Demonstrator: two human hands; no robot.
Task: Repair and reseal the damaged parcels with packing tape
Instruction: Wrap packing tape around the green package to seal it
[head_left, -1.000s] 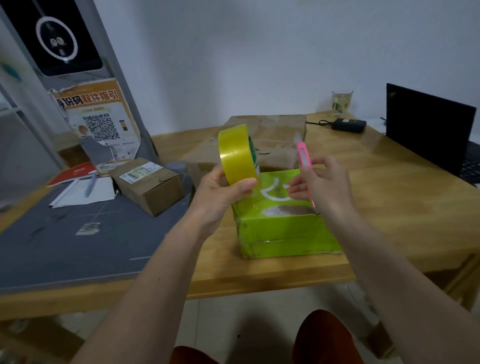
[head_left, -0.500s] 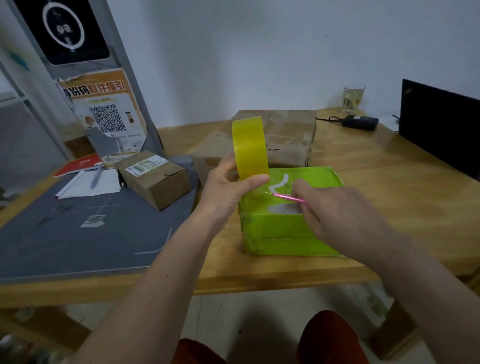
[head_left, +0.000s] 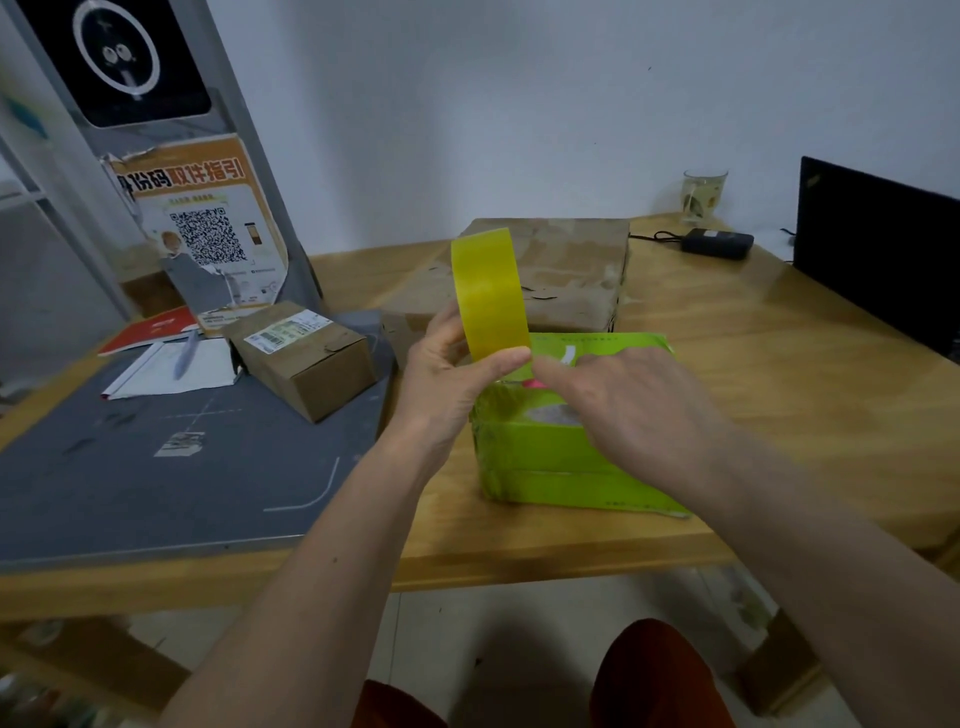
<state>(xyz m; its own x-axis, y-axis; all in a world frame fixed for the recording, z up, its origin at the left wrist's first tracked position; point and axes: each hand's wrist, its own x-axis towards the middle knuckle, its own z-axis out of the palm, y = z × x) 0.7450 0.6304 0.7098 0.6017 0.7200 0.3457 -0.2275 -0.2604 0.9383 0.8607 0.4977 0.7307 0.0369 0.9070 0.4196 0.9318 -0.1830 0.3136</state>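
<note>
A person sits at a wooden table (head_left: 779, 395), seen from a camera on their head looking down at both hands. The left hand (head_left: 447, 379) grips a roll of yellow packing tape (head_left: 488, 293), held upright on edge, with the thumb pressed across its lower rim. The roll hangs just above the far left corner of a bright green parcel (head_left: 561, 457), which lies near the front edge of the table, about midway along it. The right hand (head_left: 623, 400) is curled over the top of the parcel, its fingertips meeting the roll. It holds a pink cutter (head_left: 535, 384), of which only a sliver shows beneath the fingers. Whether a blade is out cannot be told.

Behind the green parcel lies a large worn brown parcel (head_left: 566, 270). A small brown box (head_left: 306, 358) sits on a grey mat (head_left: 156, 478) toward the left edge.

The likely risks: the cutter sits very close to the left thumb, so a slip could nick skin. The loose tape end could fold back and stick to itself, or go down crooked. A blade pressed too hard could also slice the parcel's glossy wrapping and add fresh damage.
</note>
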